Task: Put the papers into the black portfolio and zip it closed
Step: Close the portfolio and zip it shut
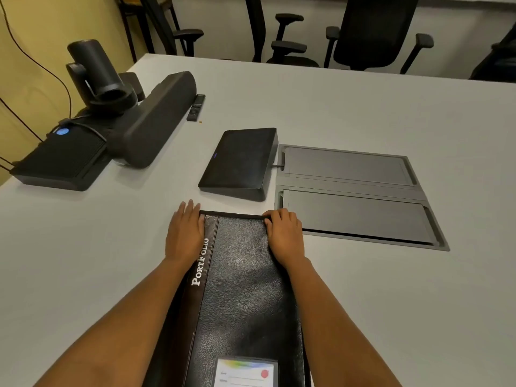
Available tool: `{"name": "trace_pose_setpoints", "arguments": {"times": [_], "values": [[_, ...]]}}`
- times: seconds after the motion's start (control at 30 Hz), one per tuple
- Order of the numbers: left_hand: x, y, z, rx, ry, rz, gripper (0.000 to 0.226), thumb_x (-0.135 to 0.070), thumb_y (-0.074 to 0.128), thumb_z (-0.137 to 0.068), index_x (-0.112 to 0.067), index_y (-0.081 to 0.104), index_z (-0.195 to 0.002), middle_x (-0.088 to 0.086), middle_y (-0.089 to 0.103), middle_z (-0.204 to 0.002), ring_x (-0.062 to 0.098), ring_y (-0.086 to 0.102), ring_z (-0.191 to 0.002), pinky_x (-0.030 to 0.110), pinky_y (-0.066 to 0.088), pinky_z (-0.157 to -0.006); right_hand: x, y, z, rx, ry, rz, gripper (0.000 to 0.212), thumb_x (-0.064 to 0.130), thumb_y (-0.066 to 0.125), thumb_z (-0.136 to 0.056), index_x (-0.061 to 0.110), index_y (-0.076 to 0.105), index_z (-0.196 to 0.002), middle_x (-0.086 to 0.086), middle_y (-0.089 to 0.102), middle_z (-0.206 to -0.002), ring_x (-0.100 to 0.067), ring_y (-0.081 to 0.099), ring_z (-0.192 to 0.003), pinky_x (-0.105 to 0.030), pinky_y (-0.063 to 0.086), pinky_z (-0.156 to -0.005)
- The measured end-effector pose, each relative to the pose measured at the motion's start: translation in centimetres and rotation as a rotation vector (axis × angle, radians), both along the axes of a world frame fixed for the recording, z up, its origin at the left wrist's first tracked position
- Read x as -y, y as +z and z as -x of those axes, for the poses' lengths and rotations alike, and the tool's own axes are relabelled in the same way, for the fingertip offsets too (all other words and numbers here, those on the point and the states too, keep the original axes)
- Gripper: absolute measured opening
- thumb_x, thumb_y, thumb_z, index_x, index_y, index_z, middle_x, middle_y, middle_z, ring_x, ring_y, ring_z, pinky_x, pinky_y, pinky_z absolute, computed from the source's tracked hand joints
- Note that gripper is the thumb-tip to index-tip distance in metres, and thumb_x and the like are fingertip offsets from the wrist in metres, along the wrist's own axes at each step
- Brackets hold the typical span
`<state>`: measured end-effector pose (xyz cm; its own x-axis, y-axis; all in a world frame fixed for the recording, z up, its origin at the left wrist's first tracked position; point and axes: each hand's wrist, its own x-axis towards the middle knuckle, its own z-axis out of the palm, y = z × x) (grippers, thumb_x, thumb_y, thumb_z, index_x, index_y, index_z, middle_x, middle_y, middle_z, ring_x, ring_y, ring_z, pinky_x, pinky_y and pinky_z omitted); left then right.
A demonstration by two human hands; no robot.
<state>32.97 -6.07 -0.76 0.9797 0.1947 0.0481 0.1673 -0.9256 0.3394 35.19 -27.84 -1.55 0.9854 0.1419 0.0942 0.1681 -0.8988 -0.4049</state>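
the portfolio (245, 275) lies flat and folded shut on the table (83, 261) in front of the person, and no papers show, so a hard pull on the zip could make it slide or catch a paper edge inside. the left hand (185, 233) lies flat at its far left corner, fingers (190, 210) straight and close together. the right hand (283, 234) curls its fingers over the far right corner.
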Motion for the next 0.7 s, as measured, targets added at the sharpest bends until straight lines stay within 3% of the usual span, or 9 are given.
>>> {"name": "trace_pose_setpoints", "arguments": {"times": [0.07, 0.13, 0.27, 0.43, 0.63, 0.7], "values": [[0.5, -0.3, 1.2, -0.015, -0.023, 0.016, 0.052, -0.030, 0.022, -0.103, -0.010, 0.018, -0.151, 0.007, 0.013, -0.160, 0.020, 0.007, -0.149, 0.033, 0.005, -0.121, 0.2, 0.0, 1.1, -0.007, 0.006, -0.003, 0.038, 0.030, 0.028, -0.101, 0.020, 0.042, -0.135, -0.005, 0.046, -0.139, -0.021, 0.037, -0.130, -0.034, 0.024, -0.112], [0.9, -0.6, 2.3, -0.024, -0.051, 0.002, 0.054, -0.033, 0.021, -0.103, -0.010, 0.011, -0.151, 0.006, 0.007, -0.161, 0.017, 0.003, -0.149, 0.033, 0.003, -0.122, 0.3, 0.0, 2.2, -0.063, 0.007, 0.011, 0.044, 0.031, 0.023, -0.102, 0.022, 0.027, -0.145, -0.004, 0.029, -0.153, -0.021, 0.019, -0.144, -0.036, 0.009, -0.119], [1.7, -1.0, 5.0, -0.041, -0.085, -0.027, 0.057, -0.036, 0.020, -0.102, -0.014, 0.002, -0.152, 0.003, -0.001, -0.161, 0.015, -0.003, -0.149, 0.032, -0.002, -0.121, 0.5, 0.1, 4.8, -0.154, -0.010, 0.060, 0.049, 0.033, 0.016, -0.102, 0.023, 0.004, -0.149, -0.001, -0.002, -0.160, -0.017, -0.007, -0.147, -0.033, -0.006, -0.119], [2.3, -1.1, 9.0, -0.034, -0.156, -0.068, 0.058, -0.039, 0.019, -0.102, -0.017, -0.012, -0.145, 0.002, -0.005, -0.161, 0.016, -0.007, -0.149, 0.032, -0.008, -0.119, 0.5, 0.5, 9.1, -0.217, -0.027, 0.066, 0.052, 0.035, 0.014, -0.102, 0.021, -0.005, -0.148, -0.001, -0.009, -0.159, -0.017, -0.012, -0.146, -0.032, -0.008, -0.118], [2.3, -1.1, 14.5, -0.036, -0.219, -0.083, 0.059, -0.041, 0.020, -0.101, -0.017, -0.016, -0.141, 0.003, -0.006, -0.160, 0.017, -0.010, -0.148, 0.030, -0.013, -0.116, 0.7, 0.9, 15.1, -0.227, -0.054, 0.076, 0.055, 0.037, 0.015, -0.101, 0.018, -0.009, -0.147, -0.002, -0.011, -0.159, -0.016, -0.013, -0.146, -0.030, -0.007, -0.118], [2.2, -0.9, 16.2, -0.042, -0.241, -0.091, 0.058, -0.045, 0.012, -0.099, -0.017, -0.014, -0.143, 0.002, -0.008, -0.160, 0.018, -0.011, -0.147, 0.025, -0.023, -0.114, 0.7, 1.0, 16.9, -0.235, -0.063, 0.070, 0.056, 0.038, 0.015, -0.101, 0.018, -0.009, -0.147, -0.002, -0.012, -0.159, -0.016, -0.013, -0.146, -0.030, -0.007, -0.118]]}}
